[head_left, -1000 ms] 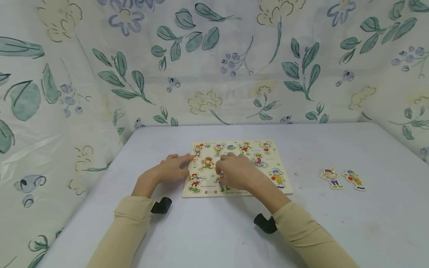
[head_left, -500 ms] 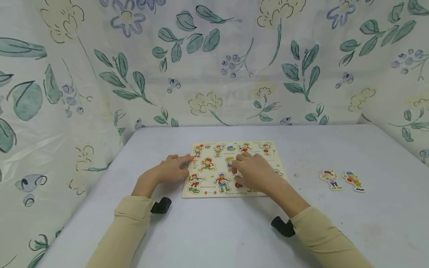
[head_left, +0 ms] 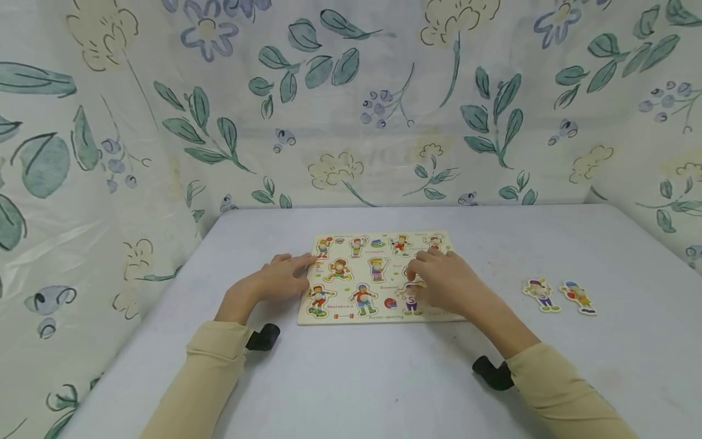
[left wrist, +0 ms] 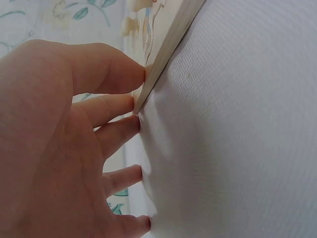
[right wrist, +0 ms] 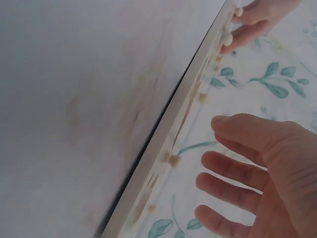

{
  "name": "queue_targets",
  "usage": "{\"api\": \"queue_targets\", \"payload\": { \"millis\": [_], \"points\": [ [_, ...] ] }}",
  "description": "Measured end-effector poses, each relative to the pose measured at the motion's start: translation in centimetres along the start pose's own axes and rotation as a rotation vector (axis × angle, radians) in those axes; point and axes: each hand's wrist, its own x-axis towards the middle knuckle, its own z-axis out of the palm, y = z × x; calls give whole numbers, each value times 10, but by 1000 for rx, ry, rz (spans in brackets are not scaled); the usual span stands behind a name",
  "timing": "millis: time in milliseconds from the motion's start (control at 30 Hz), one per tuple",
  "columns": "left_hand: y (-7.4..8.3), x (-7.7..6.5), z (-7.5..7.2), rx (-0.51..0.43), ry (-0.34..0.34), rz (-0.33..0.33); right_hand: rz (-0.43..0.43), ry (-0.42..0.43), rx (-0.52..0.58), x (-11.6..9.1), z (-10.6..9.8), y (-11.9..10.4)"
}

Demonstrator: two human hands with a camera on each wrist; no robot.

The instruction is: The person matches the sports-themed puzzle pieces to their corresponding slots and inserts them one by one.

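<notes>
A wooden knob puzzle board (head_left: 359, 261) lies flat on the table, filled with sports-figure pieces. My left hand (head_left: 280, 280) rests at its left side; in the left wrist view the thumb and index fingertip of this hand (left wrist: 54, 124) touch the board's edge (left wrist: 166, 47), and other fingertips rest on the table. Over the board's right part hovers my right hand (head_left: 446, 280), covering some figures. In the right wrist view that hand (right wrist: 277, 168) has loosely bent fingers, holds nothing and stays apart from the wooden knobs (right wrist: 174, 160).
Two loose figure pieces lie on the white table (head_left: 340, 384) to the right of the board: one with a purple outfit (head_left: 542, 295), one with a blue cap (head_left: 578, 297). A flowered cloth (head_left: 400, 146) hangs behind and at the sides.
My right hand has moved rightward across the board, uncovering the middle figures and now covering ones on the right. My left hand and the loose pieces stay in place.
</notes>
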Motion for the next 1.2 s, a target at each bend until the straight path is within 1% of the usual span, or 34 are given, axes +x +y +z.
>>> {"api": "queue_targets", "payload": {
  "millis": [200,433,667,867,1000,1100,1200],
  "points": [
    [-1,-1,0,-2,-3,10,17,17,5,-12,-4,17],
    [-1,1,1,-2,3,-6,71,10,12,-24,-8,39],
    [-1,1,1,5,6,6,104,17,18,-36,-15,60],
    [0,0,0,10,-2,17,159,3,41,-41,-20,73],
    [0,0,-1,16,0,11,182,-2,41,-42,-24,78],
    [0,0,-1,14,-3,0,211,-26,46,-45,-29,85],
    [0,1,-1,14,-5,-3,243,-73,63,-51,-35,95]
  ]
}}
